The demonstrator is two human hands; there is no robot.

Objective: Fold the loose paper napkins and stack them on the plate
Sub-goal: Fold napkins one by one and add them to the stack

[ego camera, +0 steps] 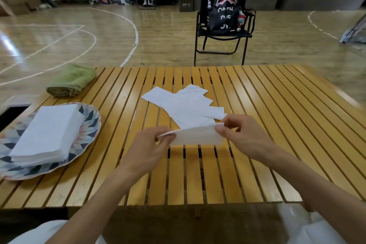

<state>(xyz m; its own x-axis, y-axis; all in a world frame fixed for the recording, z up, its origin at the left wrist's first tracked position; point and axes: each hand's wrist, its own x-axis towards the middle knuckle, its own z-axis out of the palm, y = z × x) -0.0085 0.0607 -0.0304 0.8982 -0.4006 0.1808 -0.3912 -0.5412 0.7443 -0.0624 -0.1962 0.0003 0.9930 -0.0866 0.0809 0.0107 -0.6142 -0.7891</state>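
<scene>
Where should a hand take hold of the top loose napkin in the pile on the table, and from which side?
Probably at the near right corner of the loose napkins, coming from the right and above. The sheets lie flat and fanned out, so their offset corners stick out free there, letting fingers pinch one sheet alone. Both the left hand and right hand are busy pinching the napkin being folded.

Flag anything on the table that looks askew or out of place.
Only the loose napkins look untidy: they lie fanned and overlapping at odd angles mid-table. The stack sits neatly on the plate, and both hands pinch one napkin mid-fold.
</scene>
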